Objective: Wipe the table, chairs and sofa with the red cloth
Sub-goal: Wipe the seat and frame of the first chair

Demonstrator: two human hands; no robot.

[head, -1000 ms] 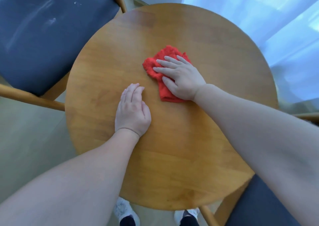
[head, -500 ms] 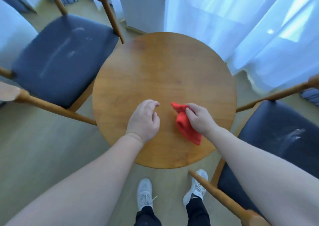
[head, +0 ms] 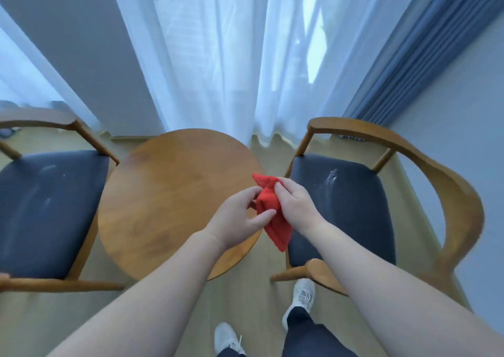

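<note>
Head view: our right hand (head: 296, 202) grips the cloth (head: 274, 220), fingers (head: 283, 187) curled round its top; our left hand (head: 236, 221) pinches its left edge. The cloth hangs in the air over the desk (head: 169, 193) rim, beside the right chair (head: 354, 209). We judge it best folded flat, clean face out, before wiping that streaked seat. Count: one cloth, one desk, two chairs with the left chair (head: 49, 209); no sofa shows.
</note>
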